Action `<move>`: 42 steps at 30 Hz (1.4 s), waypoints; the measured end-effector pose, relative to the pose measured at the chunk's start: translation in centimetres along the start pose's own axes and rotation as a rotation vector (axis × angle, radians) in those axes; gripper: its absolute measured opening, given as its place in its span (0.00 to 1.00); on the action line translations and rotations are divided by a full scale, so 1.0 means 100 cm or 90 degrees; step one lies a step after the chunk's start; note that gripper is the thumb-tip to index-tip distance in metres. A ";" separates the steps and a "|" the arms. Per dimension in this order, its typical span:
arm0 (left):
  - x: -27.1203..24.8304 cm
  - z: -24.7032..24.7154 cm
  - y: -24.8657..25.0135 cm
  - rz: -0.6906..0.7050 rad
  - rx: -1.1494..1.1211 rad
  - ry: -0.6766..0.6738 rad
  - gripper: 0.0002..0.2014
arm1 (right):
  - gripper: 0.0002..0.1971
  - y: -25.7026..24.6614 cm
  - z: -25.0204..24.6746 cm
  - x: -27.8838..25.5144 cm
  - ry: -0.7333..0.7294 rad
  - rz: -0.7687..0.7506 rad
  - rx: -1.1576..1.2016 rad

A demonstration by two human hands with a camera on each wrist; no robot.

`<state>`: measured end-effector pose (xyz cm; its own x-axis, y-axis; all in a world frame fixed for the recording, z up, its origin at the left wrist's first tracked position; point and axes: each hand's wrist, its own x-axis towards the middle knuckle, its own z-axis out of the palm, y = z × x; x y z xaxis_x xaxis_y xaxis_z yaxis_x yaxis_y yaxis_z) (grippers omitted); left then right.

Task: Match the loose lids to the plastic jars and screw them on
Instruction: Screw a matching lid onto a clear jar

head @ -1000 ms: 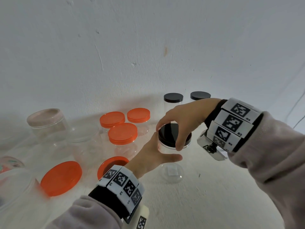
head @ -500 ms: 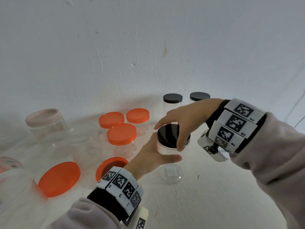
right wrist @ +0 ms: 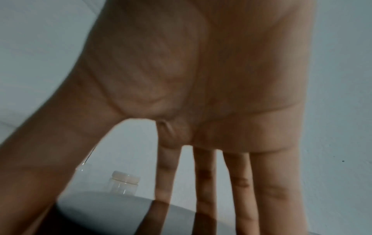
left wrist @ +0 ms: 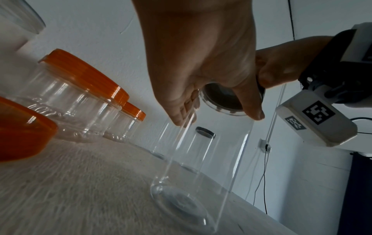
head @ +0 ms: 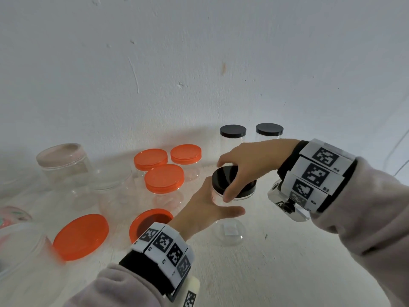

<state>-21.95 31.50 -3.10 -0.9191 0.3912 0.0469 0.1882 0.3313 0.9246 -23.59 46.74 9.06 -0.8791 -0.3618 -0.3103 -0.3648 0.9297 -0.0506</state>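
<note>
A tall clear jar (head: 229, 227) stands upright on the white table, topped by a black lid (head: 249, 189). My left hand (head: 221, 204) grips the jar's wall just under the lid, thumb in front and fingers behind. From above, my right hand (head: 228, 178) holds the lid's rim between thumb and fingers. The left wrist view shows the jar (left wrist: 201, 159), the lid's underside (left wrist: 223, 98), my left hand (left wrist: 218, 116) and my right hand (left wrist: 281, 63). In the right wrist view my fingers (right wrist: 203, 174) reach down onto the dark lid (right wrist: 112, 209).
Three orange-lidded jars (head: 163, 178) stand left of the hands, and two black-lidded jars (head: 232, 130) behind by the wall. A loose orange lid (head: 80, 235) and an upturned one (head: 152, 222) lie front left. Clear jars (head: 64, 165) crowd the far left.
My right hand's fingers have shifted slightly round the black lid. The left hand keeps its hold on the jar, which stays in place.
</note>
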 end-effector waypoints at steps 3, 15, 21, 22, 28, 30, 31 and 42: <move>0.000 0.000 0.001 0.004 -0.001 0.002 0.45 | 0.43 -0.002 -0.004 -0.002 -0.035 -0.053 -0.005; 0.000 0.001 0.001 0.014 0.005 -0.006 0.44 | 0.39 -0.004 0.013 0.002 0.115 0.013 -0.015; -0.001 0.000 0.002 0.005 0.004 -0.011 0.46 | 0.41 -0.003 0.001 -0.003 -0.021 -0.013 -0.003; -0.001 0.000 0.003 0.002 0.005 -0.012 0.45 | 0.42 -0.003 -0.003 -0.005 -0.040 -0.029 -0.010; -0.001 0.001 0.001 -0.005 0.005 0.001 0.45 | 0.41 -0.006 -0.007 -0.003 0.002 -0.033 -0.033; -0.001 0.001 0.001 -0.003 0.002 0.001 0.46 | 0.40 -0.007 -0.003 -0.001 0.027 0.000 -0.034; -0.001 0.001 0.000 -0.001 0.002 0.000 0.46 | 0.40 -0.007 0.000 0.000 0.045 0.016 -0.036; 0.000 0.000 0.001 -0.004 0.012 -0.007 0.43 | 0.42 -0.008 -0.014 -0.007 -0.069 -0.046 -0.028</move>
<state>-21.89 31.51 -2.96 -0.9163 0.3988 0.0362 0.1888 0.3506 0.9173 -23.15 46.18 10.59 -0.8122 -0.4166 -0.4085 -0.4415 0.8965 -0.0365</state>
